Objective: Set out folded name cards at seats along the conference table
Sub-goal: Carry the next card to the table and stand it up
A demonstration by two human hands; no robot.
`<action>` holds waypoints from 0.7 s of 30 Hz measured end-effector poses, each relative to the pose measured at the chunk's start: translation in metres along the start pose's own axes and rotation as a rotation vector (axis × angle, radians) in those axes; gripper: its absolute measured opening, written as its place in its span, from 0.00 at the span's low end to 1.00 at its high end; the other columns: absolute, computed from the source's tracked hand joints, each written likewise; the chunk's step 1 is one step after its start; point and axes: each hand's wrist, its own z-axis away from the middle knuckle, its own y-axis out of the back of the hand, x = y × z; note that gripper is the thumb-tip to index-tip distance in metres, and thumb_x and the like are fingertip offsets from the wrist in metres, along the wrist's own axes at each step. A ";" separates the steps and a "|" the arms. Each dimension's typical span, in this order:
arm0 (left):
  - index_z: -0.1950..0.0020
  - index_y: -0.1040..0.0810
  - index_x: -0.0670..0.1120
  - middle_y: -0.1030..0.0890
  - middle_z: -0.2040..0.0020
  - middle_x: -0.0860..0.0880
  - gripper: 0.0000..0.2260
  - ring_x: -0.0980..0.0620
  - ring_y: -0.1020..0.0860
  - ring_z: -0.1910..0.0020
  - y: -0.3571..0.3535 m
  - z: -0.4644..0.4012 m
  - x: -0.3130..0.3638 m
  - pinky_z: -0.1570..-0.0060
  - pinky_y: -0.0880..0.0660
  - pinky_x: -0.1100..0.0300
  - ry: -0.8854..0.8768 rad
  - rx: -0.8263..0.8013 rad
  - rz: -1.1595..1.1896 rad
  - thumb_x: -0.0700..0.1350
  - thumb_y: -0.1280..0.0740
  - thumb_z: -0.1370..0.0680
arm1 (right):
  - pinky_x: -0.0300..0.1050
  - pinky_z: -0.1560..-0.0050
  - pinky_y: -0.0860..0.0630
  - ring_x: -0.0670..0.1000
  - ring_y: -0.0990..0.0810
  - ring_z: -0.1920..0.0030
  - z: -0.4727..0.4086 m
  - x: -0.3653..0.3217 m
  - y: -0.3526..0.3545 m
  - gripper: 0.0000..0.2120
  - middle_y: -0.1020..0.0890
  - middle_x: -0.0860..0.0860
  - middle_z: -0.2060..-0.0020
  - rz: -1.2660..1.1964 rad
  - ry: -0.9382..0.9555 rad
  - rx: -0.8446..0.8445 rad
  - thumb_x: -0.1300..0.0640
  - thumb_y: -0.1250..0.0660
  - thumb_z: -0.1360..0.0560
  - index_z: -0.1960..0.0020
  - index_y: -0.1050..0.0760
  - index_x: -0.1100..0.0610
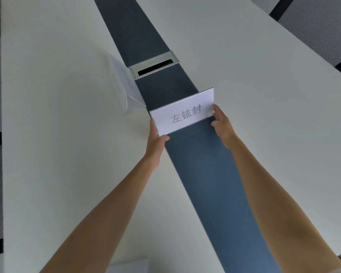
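Both forearms come in from the bottom edge and meet at a name card (182,112), so that's what's going on here. Left hand (156,140) pinches the card's lower left corner, thumb on the printed face and fingers hidden behind it. Right hand (221,125) holds the right end, fingertips curled onto that edge. One hand at each end makes sense to me: folded paper flops if you grab it in the middle, and this way you can square it up and keep the fold straight while it goes down. Printed side faces back toward the person, three grey characters on it. Can't tell for sure whether its bottom edge is already touching the surface or hovering just above.

Under the hands runs a dark blue strip (201,174) down the middle of the white table (57,154), and the card sits right across that strip between the two hands. Just beyond the left hand, up and to its left, there's a second card (124,83) standing tilted on the white part, so my guess is at least one seat is done already. Past the card along the strip is a metal cable hatch (154,65) with a dark slot.

Far beyond the right hand you can see mesh chair backs (313,26) at the table's other side. Off to the left of the left arm there's dark floor.
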 end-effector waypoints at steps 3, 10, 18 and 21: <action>0.27 0.53 0.55 0.39 0.26 0.48 0.33 0.48 0.39 0.28 0.003 -0.008 0.005 0.35 0.39 0.57 -0.003 -0.013 0.008 0.33 0.42 0.24 | 0.48 0.34 0.36 0.53 0.35 0.31 -0.014 -0.005 -0.001 0.34 0.33 0.50 0.30 0.012 -0.002 -0.007 0.67 0.51 0.34 0.30 0.41 0.47; 0.27 0.50 0.54 0.39 0.26 0.49 0.31 0.48 0.40 0.27 0.014 -0.011 0.001 0.31 0.41 0.54 0.025 -0.068 -0.012 0.34 0.43 0.25 | 0.47 0.34 0.36 0.54 0.33 0.32 -0.021 -0.005 -0.010 0.35 0.32 0.49 0.31 0.010 -0.001 0.006 0.66 0.53 0.36 0.31 0.41 0.45; 0.33 0.33 0.44 0.27 0.36 0.44 0.18 0.47 0.27 0.37 0.059 0.023 0.002 0.41 0.31 0.59 0.150 -0.063 -0.121 0.40 0.42 0.23 | 0.46 0.30 0.35 0.48 0.29 0.35 0.107 0.000 -0.046 0.25 0.28 0.52 0.33 -0.284 -0.042 0.071 0.71 0.47 0.26 0.32 0.36 0.55; 0.41 0.27 0.46 0.21 0.48 0.47 0.11 0.55 0.21 0.50 0.099 0.066 0.005 0.45 0.29 0.60 0.091 -0.104 -0.217 0.40 0.42 0.22 | 0.47 0.37 0.28 0.52 0.22 0.45 0.183 0.025 -0.070 0.19 0.21 0.57 0.44 -0.350 -0.096 0.009 0.71 0.44 0.26 0.40 0.28 0.56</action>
